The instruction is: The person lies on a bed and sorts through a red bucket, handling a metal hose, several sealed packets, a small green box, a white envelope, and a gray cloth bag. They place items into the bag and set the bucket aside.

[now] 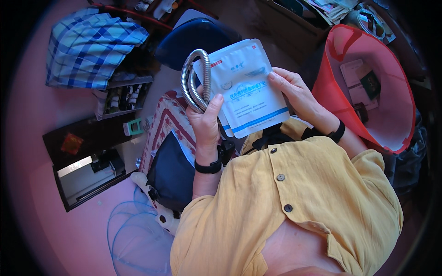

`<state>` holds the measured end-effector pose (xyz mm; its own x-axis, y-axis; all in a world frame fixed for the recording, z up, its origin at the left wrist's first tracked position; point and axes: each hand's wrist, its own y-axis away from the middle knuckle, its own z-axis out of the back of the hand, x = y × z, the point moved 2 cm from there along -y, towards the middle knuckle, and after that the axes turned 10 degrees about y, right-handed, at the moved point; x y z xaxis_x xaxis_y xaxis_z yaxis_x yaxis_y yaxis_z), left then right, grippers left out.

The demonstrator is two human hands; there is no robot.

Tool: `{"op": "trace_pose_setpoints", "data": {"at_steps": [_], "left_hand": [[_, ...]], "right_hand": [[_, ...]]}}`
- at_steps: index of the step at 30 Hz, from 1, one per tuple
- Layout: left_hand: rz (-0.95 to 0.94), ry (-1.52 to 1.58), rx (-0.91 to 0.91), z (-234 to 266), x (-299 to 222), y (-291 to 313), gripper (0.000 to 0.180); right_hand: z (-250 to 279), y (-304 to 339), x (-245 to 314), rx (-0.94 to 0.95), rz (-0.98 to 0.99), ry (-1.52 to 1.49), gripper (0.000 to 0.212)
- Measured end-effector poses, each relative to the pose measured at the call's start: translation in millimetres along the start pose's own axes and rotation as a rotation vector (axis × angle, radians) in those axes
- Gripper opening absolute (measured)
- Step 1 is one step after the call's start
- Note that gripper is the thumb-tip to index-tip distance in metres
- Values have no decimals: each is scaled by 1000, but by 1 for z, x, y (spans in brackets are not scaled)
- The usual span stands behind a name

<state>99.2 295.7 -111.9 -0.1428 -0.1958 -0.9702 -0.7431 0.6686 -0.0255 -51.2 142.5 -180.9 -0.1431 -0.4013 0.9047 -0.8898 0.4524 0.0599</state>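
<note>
So, left fingers (215,105) around looped, ribbed metal hose (207,76) and smooth flat pouches (248,94), right fingers (282,82) around their edge.

This looks like a cluttered home: a blue checked cloth (92,50) drapes over stored things, beside a pink wall (39,119), a red-patterned fabric (177,111) and a red bin (321,89) holding papers (353,76).

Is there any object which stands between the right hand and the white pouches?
Nothing visible does: the right hand grips the white pouches at their right edge. The coiled metal hose is at their left side, in the left hand.
</note>
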Motion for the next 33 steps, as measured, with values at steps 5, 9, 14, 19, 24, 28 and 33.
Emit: {"op": "trace_pose_setpoints", "data": {"at_steps": [5,9,14,19,24,28,33], "left_hand": [[-30,1,6,3,2,-2,34],[-23,-20,8,8,0,2,34],[-73,-4,26,16,-9,-1,33],[-36,-4,22,17,2,-2,34],[-32,-52,17,29,13,-7,36],[10,-46,0,40,27,-10,37],[9,-38,-6,49,32,-9,37]], "right_hand": [[2,-3,-4,-2,18,35,40],[-5,1,-8,-27,-2,42,43],[-12,1,-8,-4,11,73,43],[-5,0,-9,-7,-13,73,43],[-8,-10,-21,-36,-60,82,44],[-7,-16,-27,-64,-138,101,44],[-9,-16,-30,-14,-137,106,47]]}}
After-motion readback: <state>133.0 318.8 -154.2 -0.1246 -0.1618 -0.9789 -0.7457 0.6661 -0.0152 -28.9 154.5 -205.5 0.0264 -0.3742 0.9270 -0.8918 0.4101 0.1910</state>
